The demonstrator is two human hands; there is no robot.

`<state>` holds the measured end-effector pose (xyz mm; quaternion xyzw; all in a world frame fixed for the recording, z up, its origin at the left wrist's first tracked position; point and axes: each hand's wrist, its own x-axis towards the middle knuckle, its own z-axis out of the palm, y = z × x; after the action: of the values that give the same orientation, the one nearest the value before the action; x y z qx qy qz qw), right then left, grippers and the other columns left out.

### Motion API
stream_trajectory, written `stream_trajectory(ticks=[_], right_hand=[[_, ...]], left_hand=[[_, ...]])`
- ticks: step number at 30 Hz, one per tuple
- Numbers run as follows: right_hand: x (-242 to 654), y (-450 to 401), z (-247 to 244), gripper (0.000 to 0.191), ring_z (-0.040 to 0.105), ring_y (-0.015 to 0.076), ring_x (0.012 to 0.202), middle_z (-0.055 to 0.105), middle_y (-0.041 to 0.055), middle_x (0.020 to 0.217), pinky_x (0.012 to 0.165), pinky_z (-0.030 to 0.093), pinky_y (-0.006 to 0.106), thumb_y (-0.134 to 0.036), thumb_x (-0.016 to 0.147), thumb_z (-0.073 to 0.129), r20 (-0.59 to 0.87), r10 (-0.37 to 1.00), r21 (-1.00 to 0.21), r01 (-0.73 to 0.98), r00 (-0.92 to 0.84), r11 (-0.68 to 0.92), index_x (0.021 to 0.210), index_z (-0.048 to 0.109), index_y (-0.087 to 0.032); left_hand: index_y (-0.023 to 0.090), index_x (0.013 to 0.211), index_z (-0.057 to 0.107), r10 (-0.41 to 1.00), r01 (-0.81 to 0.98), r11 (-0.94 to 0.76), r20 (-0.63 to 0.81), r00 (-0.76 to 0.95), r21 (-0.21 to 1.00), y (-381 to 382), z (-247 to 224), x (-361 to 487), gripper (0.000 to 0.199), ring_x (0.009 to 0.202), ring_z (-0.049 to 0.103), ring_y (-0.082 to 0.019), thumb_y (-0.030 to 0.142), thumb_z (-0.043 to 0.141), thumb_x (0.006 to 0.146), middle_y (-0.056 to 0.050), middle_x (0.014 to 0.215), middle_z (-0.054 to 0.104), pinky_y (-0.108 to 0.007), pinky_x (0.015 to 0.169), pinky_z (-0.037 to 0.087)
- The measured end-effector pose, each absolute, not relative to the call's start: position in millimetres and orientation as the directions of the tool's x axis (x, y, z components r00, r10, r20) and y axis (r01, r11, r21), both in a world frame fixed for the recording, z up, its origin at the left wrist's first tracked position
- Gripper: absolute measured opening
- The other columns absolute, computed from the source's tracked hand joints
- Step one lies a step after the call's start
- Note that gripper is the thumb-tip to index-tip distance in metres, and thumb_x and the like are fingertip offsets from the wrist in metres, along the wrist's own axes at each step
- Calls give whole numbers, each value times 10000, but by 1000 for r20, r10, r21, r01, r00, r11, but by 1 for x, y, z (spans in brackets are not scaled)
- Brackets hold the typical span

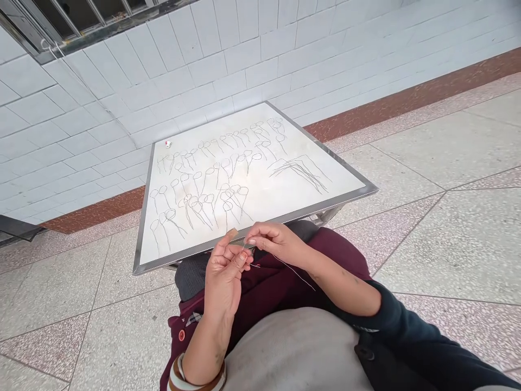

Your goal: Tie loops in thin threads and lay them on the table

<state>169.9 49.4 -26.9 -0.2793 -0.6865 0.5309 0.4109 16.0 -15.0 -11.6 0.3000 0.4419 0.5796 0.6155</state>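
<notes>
Closest to you, your grey top [301, 347] and the maroon garment [342, 252] over your lap lie below your forearms. The right sleeve is dark; a striped cuff [181, 377] circles the left forearm.

Your two hands meet just in front of the tabletop's near edge. Your left hand [228, 271] pinches a thin wire [299, 275] between thumb and fingers, and a tan wrap [232, 234] covers one of its fingertips. Your right hand [277, 243] grips the wire too, thumb against forefinger, close beside the left fingertips; a length of it trails down past your right wrist over the maroon cloth.

Beyond them, the white tabletop [350, 182] with its metal rim bears looped wires [227, 212] in uneven rows, each with a round end and a tail, some overlapping. On its right side lies a loose pile of bent wires [303, 171]. A small white-and-red object [168, 144] sits by the far left corner.

Farther off stands the white tiled wall [244, 60], with a barred window [89, 19] at upper left.
</notes>
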Motion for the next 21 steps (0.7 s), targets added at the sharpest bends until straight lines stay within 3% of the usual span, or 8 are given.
stream_trajectory(ticks=[5, 8, 11, 15, 21], right_hand=[[175, 50, -26, 182, 544, 107, 670, 647, 14, 794, 621, 419, 225, -315, 916, 549, 334, 749, -926, -53, -572, 373, 910, 666, -176], [178, 51, -25, 189, 564, 106, 663, 657, 10, 772, 623, 432, 219, -328, 912, 564, 354, 731, -919, -71, -583, 388, 912, 675, -175], [183, 54, -24, 194, 580, 114, 685, 667, 16, 772, 649, 443, 226, -327, 912, 568, 402, 708, -883, -41, -581, 468, 888, 691, -179], [190, 57, -24, 211, 599, 124, 720, 688, 32, 812, 680, 455, 239, -330, 930, 543, 475, 650, -811, -7, -594, 586, 897, 702, -196], [197, 58, -24, 245, 609, 130, 715, 695, 40, 812, 668, 460, 239, -331, 951, 505, 477, 600, -758, 45, -643, 651, 918, 707, -198]], left_hand=[[231, 1193, 613, 980, -451, 176, -197, 0, 875, -16, -10, 16, 448, 713, 607, -90, 173, 732, 766, 29, 759, 631, -236, 728, 506], [223, 1208, 603, 978, -469, 202, -203, 47, 860, -16, -9, 16, 424, 621, 552, -80, 213, 702, 796, 14, 766, 621, -222, 606, 488], [202, 1193, 611, 976, -429, 215, -199, 83, 877, -15, -7, 15, 410, 529, 468, -50, 229, 702, 795, -5, 778, 634, -180, 498, 395], [208, 1187, 613, 964, -348, 262, -224, 146, 900, -13, -3, 13, 407, 496, 419, -40, 236, 705, 791, -13, 776, 637, -173, 454, 319], [208, 1193, 607, 949, -285, 306, -266, 169, 909, -15, 1, 12, 458, 471, 403, -42, 244, 736, 755, -3, 753, 625, -185, 447, 320]])
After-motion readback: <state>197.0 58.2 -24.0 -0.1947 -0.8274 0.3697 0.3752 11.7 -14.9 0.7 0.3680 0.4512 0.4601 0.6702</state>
